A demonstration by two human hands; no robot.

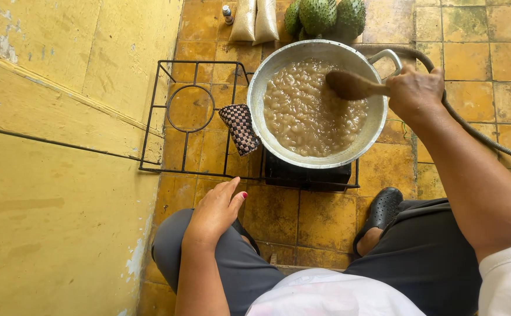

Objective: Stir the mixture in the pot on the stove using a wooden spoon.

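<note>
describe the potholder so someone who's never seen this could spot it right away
Find the big metal pot of pale brown lumpy mix on the black stove frame on the yellow tiled floor. Against the pot's left wall, draped over a frame bar, hangs the potholder. It is the only cloth item there: a small pad with a dark-and-light checked weave.

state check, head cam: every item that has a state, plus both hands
pot: upright on the burner, uncovered, filled with lumpy brownish mixture
wooden spoon: bowl resting in the mixture
right hand: closed on the spoon handle
left hand: open, resting on the left knee
woven pot holder: draped over the stove frame, against the pot
stove frame: left ring bare
two sacks: closed
small bottle: upright, capped
hose: lying on the floor tiles
</note>
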